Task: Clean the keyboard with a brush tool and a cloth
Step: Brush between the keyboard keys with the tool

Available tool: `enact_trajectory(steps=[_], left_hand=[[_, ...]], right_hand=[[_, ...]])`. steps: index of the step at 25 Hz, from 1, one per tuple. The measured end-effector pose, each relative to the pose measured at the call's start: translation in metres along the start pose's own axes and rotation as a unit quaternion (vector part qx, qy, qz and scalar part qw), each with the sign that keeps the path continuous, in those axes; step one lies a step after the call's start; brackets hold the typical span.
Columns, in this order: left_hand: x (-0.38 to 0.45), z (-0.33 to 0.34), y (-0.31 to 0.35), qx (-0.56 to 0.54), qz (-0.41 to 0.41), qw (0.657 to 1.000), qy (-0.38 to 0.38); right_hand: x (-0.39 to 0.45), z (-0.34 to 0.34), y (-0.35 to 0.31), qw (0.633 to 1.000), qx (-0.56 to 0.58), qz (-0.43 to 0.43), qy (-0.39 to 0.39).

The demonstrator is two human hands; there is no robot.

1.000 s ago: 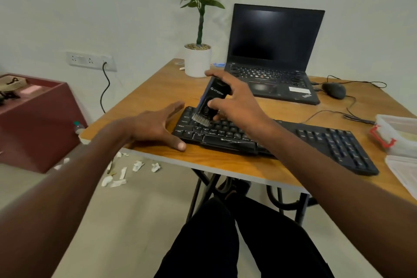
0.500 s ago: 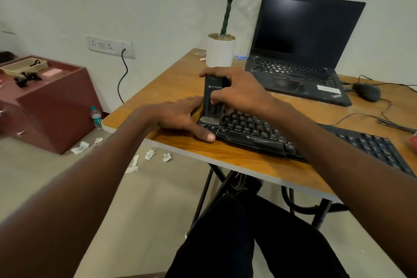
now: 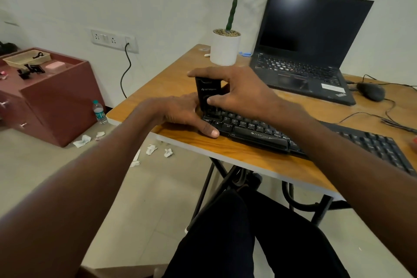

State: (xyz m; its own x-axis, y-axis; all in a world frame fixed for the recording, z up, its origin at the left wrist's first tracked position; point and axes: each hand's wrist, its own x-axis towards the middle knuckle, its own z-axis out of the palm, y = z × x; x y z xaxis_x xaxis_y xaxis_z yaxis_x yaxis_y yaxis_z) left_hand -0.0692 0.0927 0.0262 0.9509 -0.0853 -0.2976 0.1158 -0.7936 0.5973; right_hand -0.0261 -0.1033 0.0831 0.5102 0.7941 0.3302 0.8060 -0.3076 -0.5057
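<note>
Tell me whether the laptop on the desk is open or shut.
Open: the laptop has its lid raised, showing a dark screen and its keys.

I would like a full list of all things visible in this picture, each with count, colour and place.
keyboard: 1, black, front of the table
brush tool: 1, black, upright on the keyboard's left end
table: 1, wooden top, black legs
laptop: 1, black, open, back of table
mouse: 1, black, right of the laptop
potted plant: 1, green in white pot, left of the laptop
cabinet: 1, dark red, at the left wall
water bottle: 1, clear, on the floor by the cabinet
paper scraps: several, white, on the floor
wall socket: 1, white, cable plugged in
left hand: rests at the keyboard's left end
right hand: holds the brush tool
</note>
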Motion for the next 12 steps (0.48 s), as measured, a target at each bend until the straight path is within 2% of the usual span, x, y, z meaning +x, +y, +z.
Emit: enact_trajectory(steps=[2,4,6,10,12], left_hand=[[0.001,-0.001,-0.002,0.018,0.003,1.0,0.001],[-0.001,0.0,-0.001,0.029,0.0,1.0,0.004],[-0.001,0.0,0.0,0.009,0.006,1.0,0.003],[0.0,-0.001,-0.001,0.001,0.01,1.0,-0.008],[0.001,0.0,-0.003,0.008,0.0,1.0,-0.006]], right_hand=[[0.005,-0.009,-0.002,0.999,-0.032,0.034,-0.02],[0.01,-0.016,-0.002,0.996,-0.07,0.05,-0.009],[0.009,-0.012,0.001,0.998,-0.04,0.039,0.008],[0.012,-0.02,0.004,0.987,-0.123,0.092,-0.038],[0.013,-0.019,-0.001,0.992,-0.104,0.058,-0.048]])
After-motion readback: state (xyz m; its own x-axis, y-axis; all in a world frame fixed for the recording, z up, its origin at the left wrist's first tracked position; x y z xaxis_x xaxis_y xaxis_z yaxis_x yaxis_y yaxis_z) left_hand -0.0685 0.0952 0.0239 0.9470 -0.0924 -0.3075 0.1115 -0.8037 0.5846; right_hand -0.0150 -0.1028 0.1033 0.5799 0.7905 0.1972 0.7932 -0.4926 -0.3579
